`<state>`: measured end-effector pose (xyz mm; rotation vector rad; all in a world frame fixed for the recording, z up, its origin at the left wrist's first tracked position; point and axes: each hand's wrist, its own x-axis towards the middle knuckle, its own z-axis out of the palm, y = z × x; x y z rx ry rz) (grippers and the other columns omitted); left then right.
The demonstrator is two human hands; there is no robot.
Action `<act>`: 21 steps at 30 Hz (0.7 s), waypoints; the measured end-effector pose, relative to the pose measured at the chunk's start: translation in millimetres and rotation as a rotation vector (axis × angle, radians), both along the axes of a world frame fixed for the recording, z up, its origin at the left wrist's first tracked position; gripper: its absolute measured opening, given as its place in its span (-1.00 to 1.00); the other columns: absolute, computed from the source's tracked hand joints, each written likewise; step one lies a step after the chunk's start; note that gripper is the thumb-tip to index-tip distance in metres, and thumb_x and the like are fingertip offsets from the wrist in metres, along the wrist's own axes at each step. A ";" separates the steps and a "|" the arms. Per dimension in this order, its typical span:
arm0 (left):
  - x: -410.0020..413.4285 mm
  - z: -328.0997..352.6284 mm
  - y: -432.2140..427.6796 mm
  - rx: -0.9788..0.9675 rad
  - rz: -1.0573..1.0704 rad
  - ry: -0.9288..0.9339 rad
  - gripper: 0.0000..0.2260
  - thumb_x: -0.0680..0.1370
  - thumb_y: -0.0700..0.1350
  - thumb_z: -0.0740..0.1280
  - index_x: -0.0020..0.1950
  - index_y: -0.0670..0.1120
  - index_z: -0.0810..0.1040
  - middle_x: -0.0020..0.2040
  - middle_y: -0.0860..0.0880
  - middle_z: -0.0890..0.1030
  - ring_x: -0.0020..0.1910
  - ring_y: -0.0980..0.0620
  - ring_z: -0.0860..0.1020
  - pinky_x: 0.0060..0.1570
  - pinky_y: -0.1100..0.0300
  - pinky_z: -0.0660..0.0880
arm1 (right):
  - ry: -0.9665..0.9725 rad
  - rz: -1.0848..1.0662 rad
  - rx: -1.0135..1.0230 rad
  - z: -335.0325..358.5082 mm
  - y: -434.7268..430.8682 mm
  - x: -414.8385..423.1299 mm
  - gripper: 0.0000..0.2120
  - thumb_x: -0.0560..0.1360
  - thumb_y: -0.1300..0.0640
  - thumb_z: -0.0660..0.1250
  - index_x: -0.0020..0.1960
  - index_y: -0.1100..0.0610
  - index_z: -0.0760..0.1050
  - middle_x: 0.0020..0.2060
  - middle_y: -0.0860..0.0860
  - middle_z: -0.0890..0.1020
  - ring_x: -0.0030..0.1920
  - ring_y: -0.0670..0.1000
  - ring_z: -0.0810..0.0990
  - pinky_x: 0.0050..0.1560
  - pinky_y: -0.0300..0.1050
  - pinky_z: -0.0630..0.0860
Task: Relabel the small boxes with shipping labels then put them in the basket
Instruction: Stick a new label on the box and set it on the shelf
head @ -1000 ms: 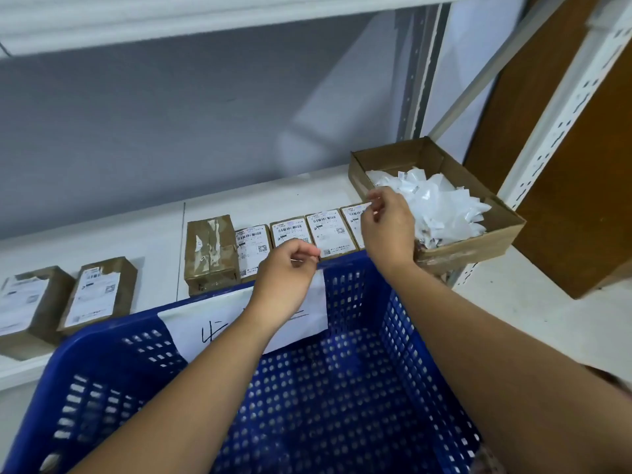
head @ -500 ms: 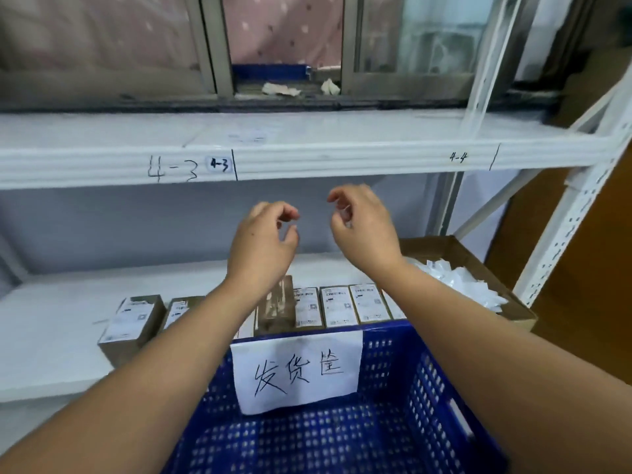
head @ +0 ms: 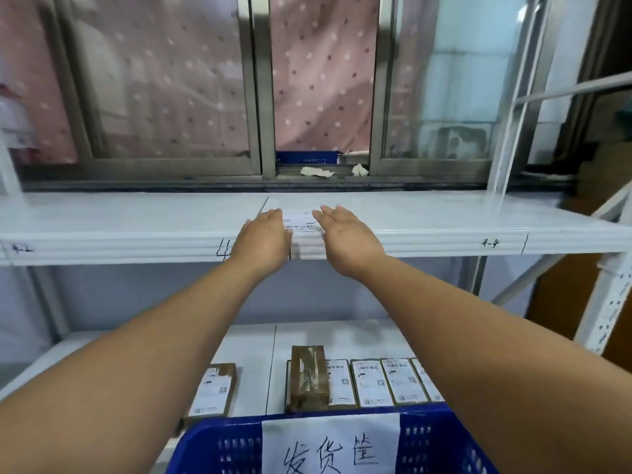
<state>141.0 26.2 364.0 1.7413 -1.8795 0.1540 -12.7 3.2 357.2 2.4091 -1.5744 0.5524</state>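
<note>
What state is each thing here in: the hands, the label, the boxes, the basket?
left hand: fingers straight, at the label's left edge.
right hand: fingers straight, at its right edge.
shipping label: flat on the upper shelf, between the hands.
taped box: upright on the lower shelf, no label showing.
labelled boxes: lying in a row, labels up.
blue basket: inside out of view.

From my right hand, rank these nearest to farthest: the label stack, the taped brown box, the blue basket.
1. Label stack, on the upper shelf, just left of the right hand.
2. Taped brown box, below on the lower shelf.
3. Blue basket, lowest, in front.
</note>
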 end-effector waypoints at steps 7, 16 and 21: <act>10.4 -11.8 -7.8 -0.109 0.054 -0.142 -0.82 0.63 -0.15 0.09 -0.13 -0.12 0.41 -0.03 -0.20 0.59 -0.15 -0.17 0.40 -0.26 0.11 0.23 | -0.069 -0.029 0.020 -2.7 -13.1 6.5 -0.64 0.56 0.38 0.08 0.27 0.13 0.40 0.16 0.16 0.52 0.38 0.16 0.38 0.10 -0.02 0.38; 8.4 -21.8 -18.3 -0.182 0.097 -0.121 -0.82 0.59 -0.11 0.17 -0.21 -0.08 0.30 -0.09 -0.13 0.55 -0.18 -0.12 0.35 -0.26 0.13 0.22 | -0.073 -0.081 -0.209 -11.0 -16.2 5.8 -0.82 0.50 0.37 0.23 -0.01 0.18 0.55 -0.05 0.08 0.54 -0.12 0.18 0.55 -0.25 -0.11 0.37; 6.9 -20.7 -20.6 -0.180 0.108 -0.109 -0.86 0.57 -0.13 0.17 -0.06 -0.15 0.48 0.00 -0.15 0.59 -0.08 -0.17 0.47 -0.23 0.14 0.27 | -0.184 -0.110 -0.197 -4.4 -11.8 8.2 -0.82 0.56 0.29 0.20 0.06 0.15 0.55 -0.02 0.07 0.58 -0.11 0.16 0.54 -0.21 -0.09 0.35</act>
